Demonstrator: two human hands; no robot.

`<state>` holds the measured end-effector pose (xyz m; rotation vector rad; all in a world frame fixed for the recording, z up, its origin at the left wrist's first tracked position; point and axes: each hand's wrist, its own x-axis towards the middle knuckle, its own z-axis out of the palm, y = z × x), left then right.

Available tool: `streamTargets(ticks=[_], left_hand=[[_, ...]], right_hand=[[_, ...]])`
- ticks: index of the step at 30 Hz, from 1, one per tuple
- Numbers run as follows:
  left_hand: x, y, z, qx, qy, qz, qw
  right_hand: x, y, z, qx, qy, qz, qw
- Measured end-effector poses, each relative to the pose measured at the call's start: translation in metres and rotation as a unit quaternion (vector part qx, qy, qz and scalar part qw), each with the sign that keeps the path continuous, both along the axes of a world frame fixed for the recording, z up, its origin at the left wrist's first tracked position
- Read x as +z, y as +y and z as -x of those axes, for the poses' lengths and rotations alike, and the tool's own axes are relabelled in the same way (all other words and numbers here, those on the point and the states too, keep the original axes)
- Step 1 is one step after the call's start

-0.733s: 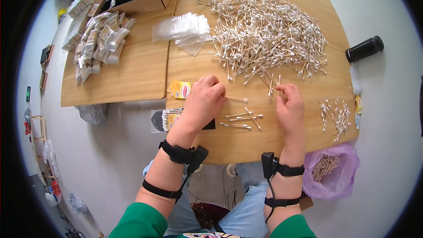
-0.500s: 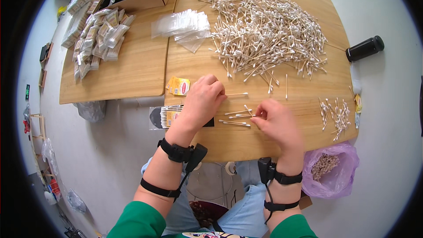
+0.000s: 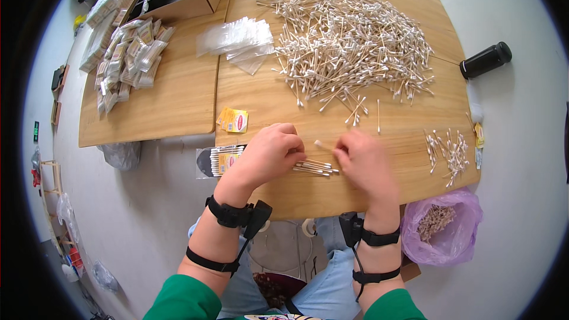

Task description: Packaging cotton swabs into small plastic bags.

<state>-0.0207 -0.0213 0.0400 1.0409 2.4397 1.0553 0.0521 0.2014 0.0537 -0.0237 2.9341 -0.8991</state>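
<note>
A small row of cotton swabs (image 3: pixel 316 168) lies on the wooden table between my hands. The closed fingers of my left hand (image 3: pixel 274 153) pinch the near-left ends of swabs in this row. My right hand (image 3: pixel 366 159), somewhat blurred, is closed on a single cotton swab (image 3: pixel 319 143) whose white tip points left. Beside my left wrist is a clear bag (image 3: pixel 204 163) with a dark piece, a line of swabs and a yellow label card in it, partly hidden by that hand. Loose yellow-and-white label cards (image 3: pixel 233 120) lie just beyond.
A big heap of cotton swabs (image 3: pixel 355 41) covers the far table. Flat clear bags (image 3: pixel 243 41) lie left of it, filled packs (image 3: pixel 133 56) and an open carton (image 3: pixel 178 0) farther left. At right are a small swab pile (image 3: pixel 455 157), black bottle (image 3: pixel 486 60) and purple bag (image 3: pixel 444 249).
My left hand has come down toward me onto the row of swabs. My right hand has shifted slightly and holds a swab above the row. The view has drifted a little.
</note>
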Motion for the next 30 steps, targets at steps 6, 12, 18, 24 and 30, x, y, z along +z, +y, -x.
streamTargets(ticks=[6,12,18,24,30], left_hand=[[-0.013,0.026,0.0,0.073,0.137,-0.057,0.986],[-0.03,0.031,0.001,0.043,0.223,0.043,0.973],[-0.027,0.02,0.011,0.099,0.25,0.098,0.958],[-0.026,0.041,0.001,0.104,0.209,-0.023,0.972],[-0.021,0.023,0.009,0.08,0.193,-0.012,0.978]], right_hand=[[-0.01,0.019,0.007,-0.138,0.223,-0.109,0.959],[-0.022,0.009,0.011,-0.042,0.152,0.017,0.987],[-0.013,0.007,0.012,-0.132,0.117,0.103,0.979],[-0.026,0.001,0.021,-0.019,0.215,-0.029,0.976],[-0.011,0.011,0.013,-0.079,0.073,0.048,0.993]])
